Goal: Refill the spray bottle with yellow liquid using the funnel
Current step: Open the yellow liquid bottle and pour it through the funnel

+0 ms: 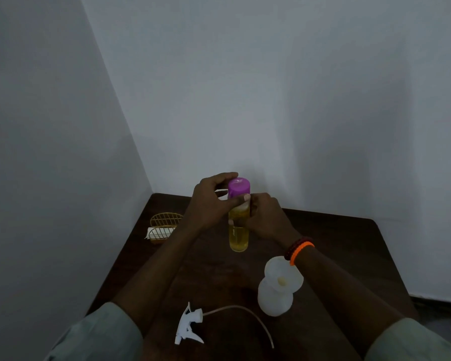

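A clear bottle of yellow liquid (pixel 238 237) with a purple cap (pixel 239 187) stands upright on the dark wooden table (pixel 349 243). My left hand (pixel 214 201) grips around the purple cap, thumb across the neck. My right hand (pixel 267 216) holds the bottle's upper body just below. Nearer to me stands the white translucent spray bottle (pixel 275 298) with a white funnel (pixel 284 274) seated in its mouth. The white trigger sprayer head (pixel 189 325) lies on the table at the front, and its long dip tube (pixel 248 312) curves off to the right.
A yellow wire rack (pixel 164 226) holding a white item sits at the table's far left by the wall. White walls meet in a corner behind the table. Orange and dark bracelets (pixel 298 250) circle my right wrist.
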Demonstrator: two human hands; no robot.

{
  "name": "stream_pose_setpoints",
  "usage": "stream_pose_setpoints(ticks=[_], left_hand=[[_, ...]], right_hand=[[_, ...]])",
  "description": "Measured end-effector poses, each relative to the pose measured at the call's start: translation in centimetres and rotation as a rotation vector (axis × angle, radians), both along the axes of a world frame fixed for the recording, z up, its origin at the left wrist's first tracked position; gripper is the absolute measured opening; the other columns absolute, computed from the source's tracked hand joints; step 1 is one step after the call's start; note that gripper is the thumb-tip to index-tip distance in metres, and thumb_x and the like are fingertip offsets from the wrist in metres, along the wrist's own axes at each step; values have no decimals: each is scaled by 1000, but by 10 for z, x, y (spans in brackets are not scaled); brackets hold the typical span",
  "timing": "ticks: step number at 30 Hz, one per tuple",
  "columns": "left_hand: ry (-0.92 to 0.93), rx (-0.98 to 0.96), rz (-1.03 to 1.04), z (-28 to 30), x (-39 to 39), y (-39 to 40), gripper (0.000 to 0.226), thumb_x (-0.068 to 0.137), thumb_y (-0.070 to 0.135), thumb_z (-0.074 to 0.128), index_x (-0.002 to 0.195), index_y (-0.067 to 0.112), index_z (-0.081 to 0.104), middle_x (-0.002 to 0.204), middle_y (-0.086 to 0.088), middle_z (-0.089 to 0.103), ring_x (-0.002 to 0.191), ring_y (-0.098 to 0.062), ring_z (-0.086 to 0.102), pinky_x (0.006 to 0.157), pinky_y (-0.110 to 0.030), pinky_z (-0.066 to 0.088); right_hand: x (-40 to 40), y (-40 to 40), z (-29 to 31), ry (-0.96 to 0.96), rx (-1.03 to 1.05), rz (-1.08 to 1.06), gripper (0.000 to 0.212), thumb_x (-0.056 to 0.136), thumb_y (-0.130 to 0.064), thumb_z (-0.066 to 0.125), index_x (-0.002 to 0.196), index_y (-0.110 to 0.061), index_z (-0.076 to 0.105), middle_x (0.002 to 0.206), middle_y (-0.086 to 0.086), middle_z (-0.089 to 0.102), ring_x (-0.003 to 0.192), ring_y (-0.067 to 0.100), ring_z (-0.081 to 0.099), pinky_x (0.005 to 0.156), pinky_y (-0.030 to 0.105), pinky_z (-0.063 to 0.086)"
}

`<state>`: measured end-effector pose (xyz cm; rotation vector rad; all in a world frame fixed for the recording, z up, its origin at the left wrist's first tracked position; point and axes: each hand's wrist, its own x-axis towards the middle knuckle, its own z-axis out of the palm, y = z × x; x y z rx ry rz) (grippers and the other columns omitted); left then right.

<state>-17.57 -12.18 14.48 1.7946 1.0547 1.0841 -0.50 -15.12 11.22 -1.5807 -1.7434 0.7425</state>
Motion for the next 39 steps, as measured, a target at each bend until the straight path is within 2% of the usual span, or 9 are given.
stream_pose_setpoints(ticks=[3, 7, 12, 15, 18, 21, 25, 28, 39], left_hand=[[-13, 17, 7, 5, 0, 1, 65, 69, 40, 85, 126, 17, 65, 119, 4, 70, 108, -10, 66, 91, -39, 58], [-85, 31, 51, 8, -2, 3, 58, 73, 29, 87, 125, 16, 64, 119, 2, 69, 109, -12, 66, 89, -35, 59], [-104, 64, 209, -19, -21, 1, 57, 73, 25, 87, 124, 18, 63, 121, 1, 62, 108, -11, 63, 82, -22, 57], [19, 58, 233, -56, -36, -7, 58, 71, 23, 87, 123, 16, 62, 119, 0, 61, 105, -7, 61, 82, -12, 51], [228, -46, 199, -105, -44, -21, 61, 69, 22, 88, 123, 18, 61, 121, -1, 60, 107, -10, 59, 89, -19, 51], [448, -211, 161, -156, -46, -34, 63, 65, 23, 89, 121, 24, 60, 121, 4, 58, 111, -12, 56, 97, -33, 51], [653, -332, 38, -198, -43, -42, 66, 63, 25, 89, 123, 25, 61, 123, 4, 57, 118, -15, 53, 100, -25, 41], [703, -350, 8, -212, -39, -45, 67, 66, 25, 88, 127, 21, 60, 126, -1, 56, 121, -17, 50, 99, -24, 35], [795, -381, 18, -231, -36, -43, 65, 67, 25, 87, 127, 20, 60, 129, -4, 56, 122, -21, 50, 106, -34, 41]], right_hand=[[0, 0, 0, -6, -1, -6, 41, 69, -33, 89, 101, -14, 73, 89, -2, 76, 79, 6, 72, 71, 21, 58], [3, 3, -2, -23, -5, -22, 45, 67, -35, 89, 105, -16, 74, 95, -1, 77, 84, 9, 73, 77, 29, 61], [7, 2, -8, -26, -22, -58, 53, 65, -37, 90, 110, -15, 73, 101, 0, 77, 92, 9, 72, 82, 28, 60], [12, 0, -11, -26, -27, -79, 52, 65, -34, 91, 109, -14, 73, 103, 0, 77, 93, 10, 72, 81, 23, 58], [17, -3, -14, -29, -34, -99, 49, 65, -30, 91, 108, -14, 74, 101, 0, 77, 91, 8, 71, 75, 14, 52], [21, -6, -19, -40, -39, -119, 49, 64, -28, 91, 107, -13, 74, 100, 1, 77, 91, 10, 72, 78, 22, 57], [24, -9, -24, -34, -47, -130, 44, 63, -25, 90, 102, -13, 74, 95, 0, 77, 88, 9, 73, 79, 27, 60], [27, -11, -28, -16, -64, -136, 42, 63, -24, 90, 100, -14, 74, 93, -2, 77, 87, 7, 72, 79, 28, 60], [42, -19, -37, 5, -79, -167, 46, 62, -26, 91, 103, -16, 74, 97, -3, 77, 91, 6, 72, 83, 28, 60]])
